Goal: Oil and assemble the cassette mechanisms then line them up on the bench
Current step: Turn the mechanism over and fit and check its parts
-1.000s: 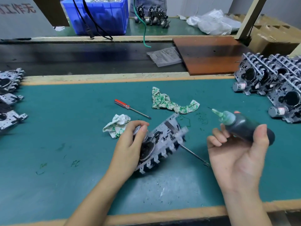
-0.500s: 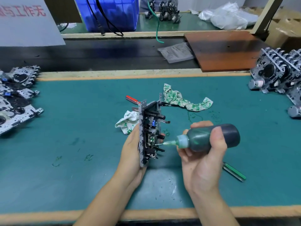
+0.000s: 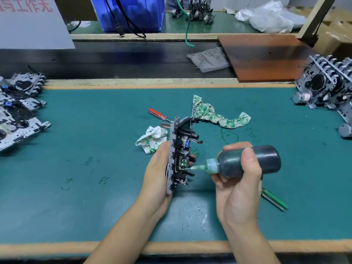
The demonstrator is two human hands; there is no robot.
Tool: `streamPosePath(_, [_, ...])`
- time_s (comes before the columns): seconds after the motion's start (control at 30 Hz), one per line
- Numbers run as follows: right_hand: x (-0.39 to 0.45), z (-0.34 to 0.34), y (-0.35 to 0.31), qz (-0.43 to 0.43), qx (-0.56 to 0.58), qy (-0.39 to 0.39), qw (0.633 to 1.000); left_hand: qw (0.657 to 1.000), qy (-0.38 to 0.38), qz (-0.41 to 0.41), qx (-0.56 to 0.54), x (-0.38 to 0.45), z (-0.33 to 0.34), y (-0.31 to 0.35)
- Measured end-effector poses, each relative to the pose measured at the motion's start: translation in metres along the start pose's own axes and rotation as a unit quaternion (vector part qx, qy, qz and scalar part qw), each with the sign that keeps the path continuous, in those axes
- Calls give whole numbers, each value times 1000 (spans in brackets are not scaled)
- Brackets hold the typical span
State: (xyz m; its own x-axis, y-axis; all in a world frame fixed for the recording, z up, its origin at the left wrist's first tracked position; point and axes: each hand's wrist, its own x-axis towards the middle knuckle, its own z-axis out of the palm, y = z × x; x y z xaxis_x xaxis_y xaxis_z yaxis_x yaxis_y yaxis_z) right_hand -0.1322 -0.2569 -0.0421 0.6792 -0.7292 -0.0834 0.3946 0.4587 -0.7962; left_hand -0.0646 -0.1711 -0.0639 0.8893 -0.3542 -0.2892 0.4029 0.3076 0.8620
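My left hand (image 3: 156, 176) holds a grey metal cassette mechanism (image 3: 181, 149) upright on its edge over the middle of the green bench mat (image 3: 95, 149), its parts side facing right. My right hand (image 3: 240, 185) grips a dark oil bottle (image 3: 247, 161) lying sideways. The bottle's green needle tip (image 3: 192, 168) touches the lower part of the mechanism. Several flat mechanisms (image 3: 17, 119) lie at the left edge. Several more with motors (image 3: 327, 86) stand packed at the right edge.
A red-handled screwdriver (image 3: 157, 113) and two green-stained rags (image 3: 152, 141) (image 3: 219, 117) lie just behind the held mechanism. A green-handled tool (image 3: 274, 200) lies right of my right hand. Beyond the mat: a dark conveyor strip, a brown board (image 3: 266, 56), a blue bin (image 3: 131, 12).
I have tipped the mechanism from lying tilted on the mat to upright on its edge. The bottle swung from pointing up-left to sideways, its tip now on the mechanism.
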Motion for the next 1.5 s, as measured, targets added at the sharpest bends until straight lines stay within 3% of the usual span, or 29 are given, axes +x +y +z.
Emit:
streamPosePath(0.4, [3,-4,0,12,14,24,1000,1000,3,-19,-5,1,-2,1])
streamPosePath(0.7, [19,-8,-5,149,176,18,973,991,18,-39,-127,4,-9,6])
streamPosePath(1.0, [25,-11,-3,240,254,31,936,968,-61,-72,-232,3,-11,8])
streamPosePath(1.27, [23,-9,-1,242,247,24,938,930,-111,-140,-322,5,-11,5])
streamPosePath(1.5, [15,-7,-10,96,213,-36,972,934,-124,-143,-302,5,-9,1])
